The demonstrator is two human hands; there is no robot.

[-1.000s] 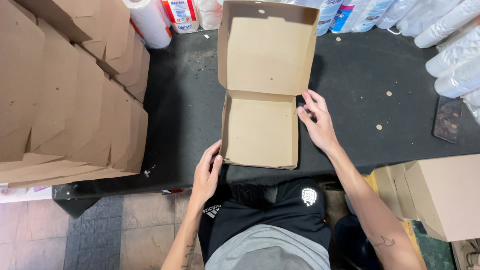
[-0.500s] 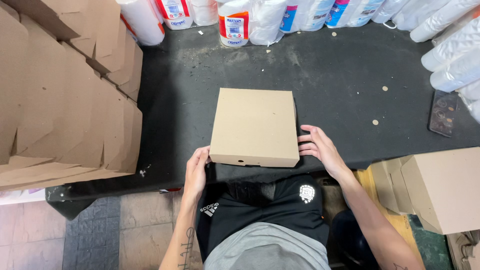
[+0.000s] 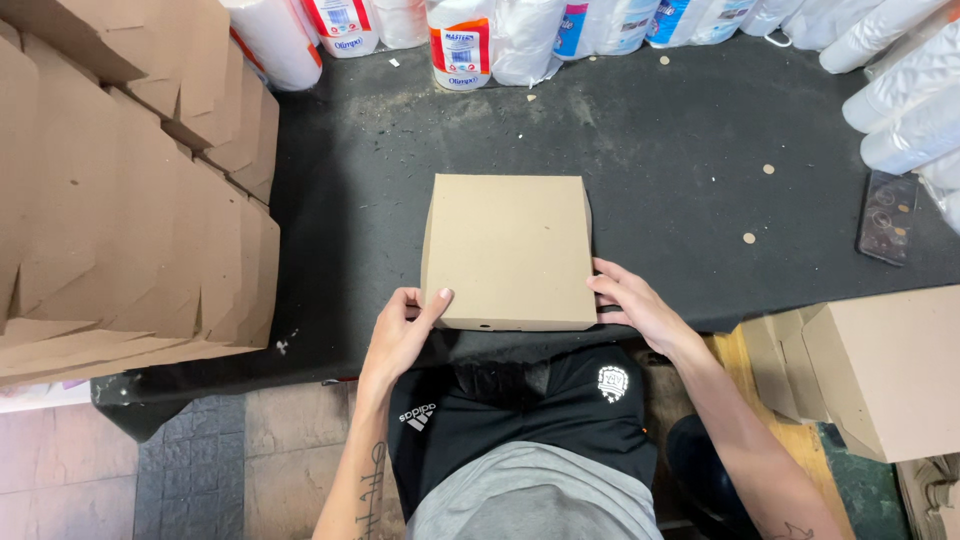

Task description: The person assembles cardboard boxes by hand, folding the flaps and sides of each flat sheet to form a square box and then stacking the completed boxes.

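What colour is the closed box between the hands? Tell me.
Plain brown cardboard box, seen in the head view.

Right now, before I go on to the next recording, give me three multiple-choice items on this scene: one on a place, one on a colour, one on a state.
1. Where does the stack of flat cardboard blanks lie?
A. At the table's left side
B. At the table's right side
C. On the floor behind the person

2. What colour is the table top?
A. White
B. Dark grey to black
C. Green

3. In what state is the cardboard box between the hands?
A. Lid standing open
B. Crushed flat
C. Closed, lid down

Answers:
1 A: the brown blanks fill the left edge of the view.
2 B: the bare surface round the box is dark.
3 C: only the flat lid shows, with the left hand and right hand at its near corners.
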